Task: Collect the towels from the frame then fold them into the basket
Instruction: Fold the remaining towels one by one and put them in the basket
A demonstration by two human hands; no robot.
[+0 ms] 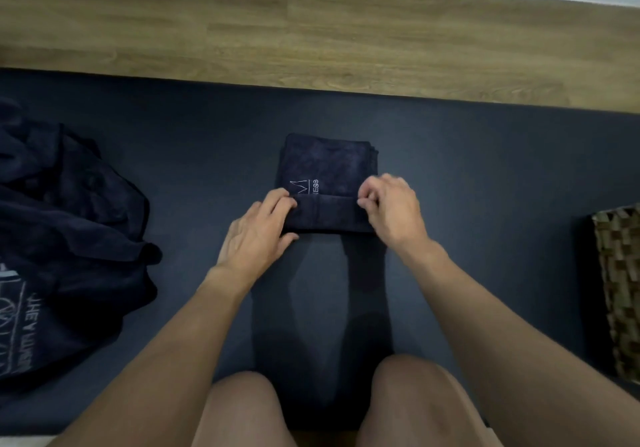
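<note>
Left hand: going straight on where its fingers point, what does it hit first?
The towel: the left hand holds its near fold, fingers pointing forward and right across it. The right hand sits off that line, it seems.

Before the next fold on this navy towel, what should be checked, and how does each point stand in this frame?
1. Left hand grips the left end of the near flap of the navy towel: ok.
2. Right hand pinches the flap's right end: ok.
3. Towel lies flat on the dark mat, side edges roughly lined up: ok.
4. Woven basket stands to the right, apart from the towel: ok.
5. Room inside the basket: cannot tell, as the frame edge cuts it off.
6. Pile of unfolded towels lies to the left, apart from the fold: ok.
</note>
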